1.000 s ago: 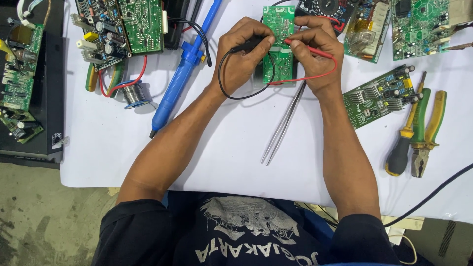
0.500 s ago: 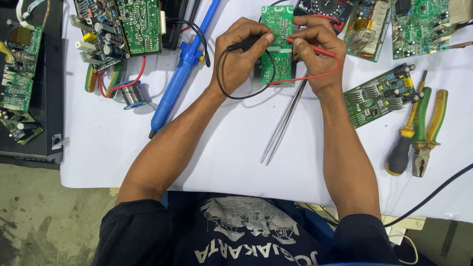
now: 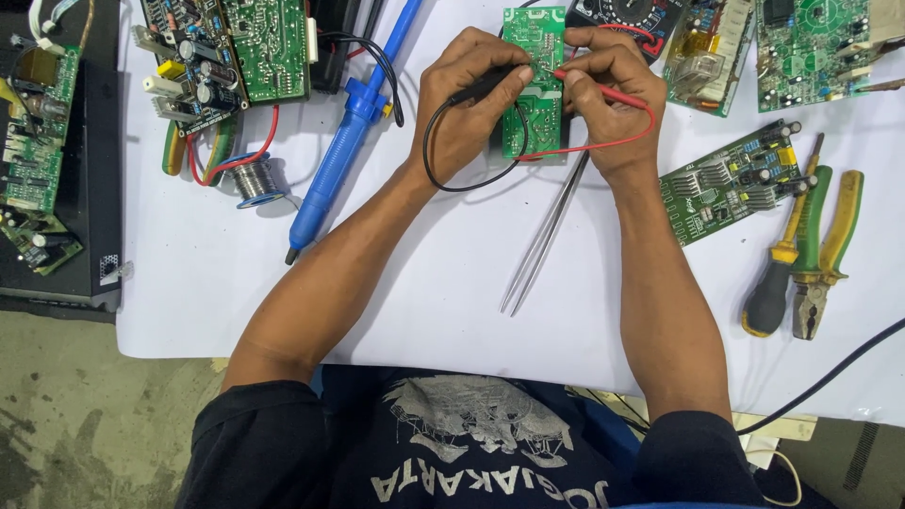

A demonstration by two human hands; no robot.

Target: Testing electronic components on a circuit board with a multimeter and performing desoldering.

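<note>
The left hand [image 3: 467, 108] pinches a black multimeter probe [image 3: 485, 87]; the right hand [image 3: 603, 94] pinches the red probe [image 3: 603, 92]. Both tips meet the small green circuit board [image 3: 535, 75] between them. Steady tips, judged best, avoid bridging neighbouring solder pads.

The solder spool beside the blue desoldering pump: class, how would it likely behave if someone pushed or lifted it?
The solder spool looks round and appears to lie tilted, so a push might roll it. Its tight metal winding suggests it is heavy for its size. The wires arching beside it could probably snag or drag along if it moved.
</note>
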